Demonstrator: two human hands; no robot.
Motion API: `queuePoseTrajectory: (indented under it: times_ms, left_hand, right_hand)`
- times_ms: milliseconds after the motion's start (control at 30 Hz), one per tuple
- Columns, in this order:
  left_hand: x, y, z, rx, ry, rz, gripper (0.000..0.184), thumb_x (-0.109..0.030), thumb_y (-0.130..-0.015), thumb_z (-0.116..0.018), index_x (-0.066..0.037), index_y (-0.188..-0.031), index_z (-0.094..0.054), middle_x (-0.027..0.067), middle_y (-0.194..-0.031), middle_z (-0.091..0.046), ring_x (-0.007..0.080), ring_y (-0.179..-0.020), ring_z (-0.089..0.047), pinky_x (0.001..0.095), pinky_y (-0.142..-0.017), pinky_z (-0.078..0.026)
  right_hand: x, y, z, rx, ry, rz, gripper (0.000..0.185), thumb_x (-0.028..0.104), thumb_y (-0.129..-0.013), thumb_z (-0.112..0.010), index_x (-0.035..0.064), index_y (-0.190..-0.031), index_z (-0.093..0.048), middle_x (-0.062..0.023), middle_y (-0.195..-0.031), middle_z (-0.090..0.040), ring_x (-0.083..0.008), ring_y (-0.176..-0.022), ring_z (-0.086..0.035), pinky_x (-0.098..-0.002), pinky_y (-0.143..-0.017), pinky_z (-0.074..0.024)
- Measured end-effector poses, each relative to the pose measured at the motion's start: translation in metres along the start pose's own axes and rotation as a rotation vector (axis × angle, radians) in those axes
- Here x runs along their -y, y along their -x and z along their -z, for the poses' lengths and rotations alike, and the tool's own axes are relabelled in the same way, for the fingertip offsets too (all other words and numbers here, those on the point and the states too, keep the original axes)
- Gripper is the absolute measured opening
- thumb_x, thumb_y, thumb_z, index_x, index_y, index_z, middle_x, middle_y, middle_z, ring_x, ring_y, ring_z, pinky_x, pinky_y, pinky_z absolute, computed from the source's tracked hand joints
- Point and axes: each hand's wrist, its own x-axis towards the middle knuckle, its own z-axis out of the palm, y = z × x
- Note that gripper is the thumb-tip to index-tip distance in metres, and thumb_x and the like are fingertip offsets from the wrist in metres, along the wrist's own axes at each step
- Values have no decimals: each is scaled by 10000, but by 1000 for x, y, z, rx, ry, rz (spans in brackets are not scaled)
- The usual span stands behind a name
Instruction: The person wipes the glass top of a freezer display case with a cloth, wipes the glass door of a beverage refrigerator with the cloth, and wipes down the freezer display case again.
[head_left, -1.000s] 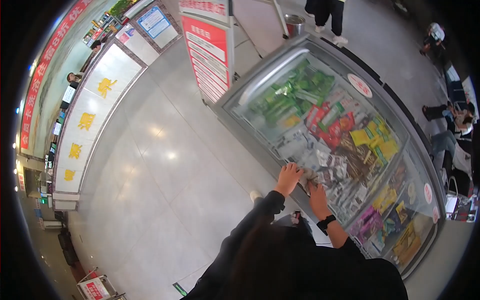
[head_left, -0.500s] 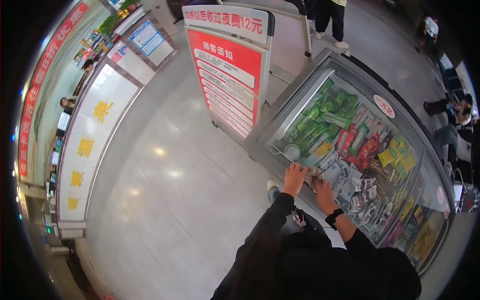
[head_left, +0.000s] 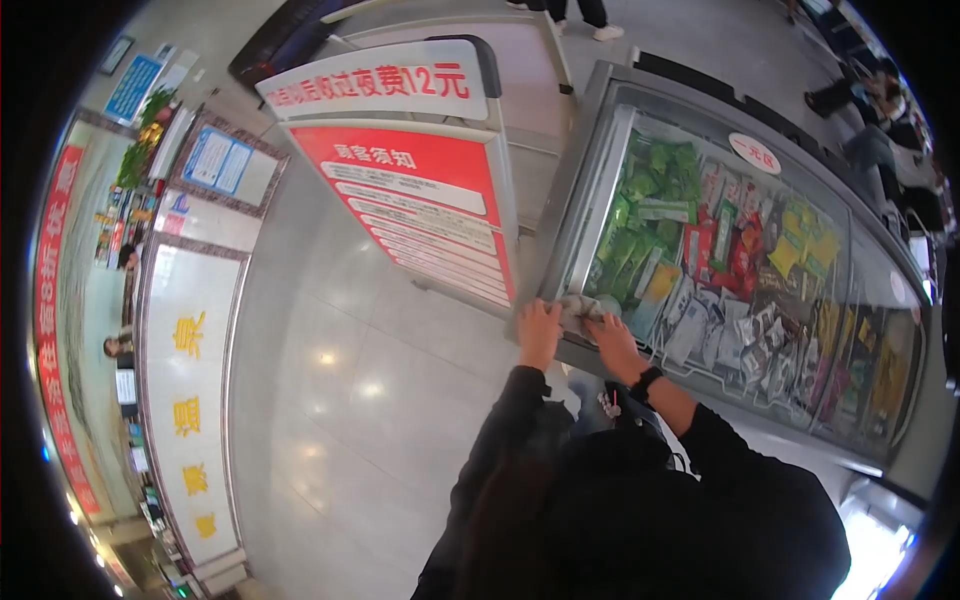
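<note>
A crumpled greyish-brown cloth lies on the frame of the glass-topped chest freezer, close to the corner beside the sign. At the left end of this cloth, my left hand has its fingers bent over and holding it. From the other side my right hand, with a black band on the wrist, presses its curled fingers on the cloth. Beneath the glass lie green packets, red packets, yellow packets and silvery wrapped packets.
A red and white notice stand rises just left of the freezer. Farther left runs a white reception counter with people behind it. Seated people are at the upper right, and someone's legs show at the top.
Both hands and the cloth have slid along the freezer's edge toward the corner by the notice stand. My view has shifted, so the stand looks larger and nearer.
</note>
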Motion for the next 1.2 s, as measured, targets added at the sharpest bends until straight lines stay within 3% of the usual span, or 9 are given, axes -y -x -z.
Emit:
queuePoseTrajectory:
  times_ms: [300, 433, 567, 633, 700, 767, 900, 967, 1200]
  left_hand:
    - [50, -22, 6, 38, -15, -160, 375, -198, -777, -646, -144, -1135, -551, 158, -1057, -518, 359, -1039, -506, 485, -840, -436]
    - [60, -2, 15, 120, 4, -240, 315, -189, -790, -675, -87, -1054, -537, 179, -1054, -542, 375, -1006, -528, 476, -830, -450]
    - [84, 35, -14, 92, -24, -197, 307, -175, -820, -655, 7, -1017, -505, 191, -1051, -550, 367, -964, -556, 455, -819, -468]
    - [81, 54, -15, 63, 3, -181, 243, -126, -827, -567, 4, -1023, -505, 194, -939, -588, 340, -899, -579, 446, -777, -469]
    - [73, 67, -30, 104, -30, -243, 269, -129, -838, -556, 24, -1052, -504, 204, -943, -587, 343, -910, -582, 430, -792, -471]
    - [49, 69, -39, 191, -47, -323, 368, -169, -860, -547, 80, -1115, -454, 235, -989, -566, 362, -929, -582, 430, -806, -484]
    - [-9, 88, -64, 350, 42, -421, 600, -256, -892, -538, 200, -1219, -323, 298, -1081, -529, 408, -968, -588, 438, -812, -518]
    - [-68, 98, -56, 401, 163, -330, 561, -242, -892, -526, 195, -1201, -358, 292, -1064, -547, 383, -969, -597, 412, -806, -521]
    - [-236, 128, -118, 391, 84, -426, 607, -286, -894, -530, 209, -1187, -339, 295, -1070, -539, 379, -918, -618, 407, -803, -536]
  right_hand:
    - [66, -26, -8, -125, 148, -289, 557, 72, -775, -564, 176, -1320, -512, -181, -1179, -483, -353, -1105, -480, -434, -894, -409]
    - [94, -35, -47, -200, 204, -475, 425, 149, -807, -564, 201, -1229, -584, -139, -1140, -519, -316, -1104, -479, -444, -903, -374]
    - [134, -37, -58, -473, 278, -480, 276, 171, -776, -580, 212, -1034, -668, -99, -1114, -532, -282, -1112, -476, -436, -913, -367]
    - [140, -32, -62, -539, 216, -476, 250, 175, -767, -588, 213, -999, -673, -85, -1106, -534, -272, -1112, -480, -435, -922, -365]
    - [130, -24, -56, -574, 213, -433, 237, 179, -757, -597, 216, -977, -676, -74, -1100, -537, -261, -1112, -483, -433, -933, -361]
    - [116, -8, -49, -563, 253, -368, 237, 183, -746, -608, 220, -969, -677, -66, -1096, -539, -251, -1113, -485, -430, -946, -353]
    - [64, 55, -32, -593, 142, -453, 144, 176, -719, -634, 212, -843, -697, -25, -1071, -540, -231, -1091, -491, -409, -968, -335]
    - [37, 99, -21, -615, 93, -466, 155, 145, -706, -637, 214, -827, -703, -17, -1045, -539, -219, -1085, -487, -399, -962, -336]
    - [-74, 246, 4, -757, 79, -585, 160, 110, -694, -642, 228, -780, -707, 0, -1001, -536, -205, -1079, -490, -387, -980, -333]
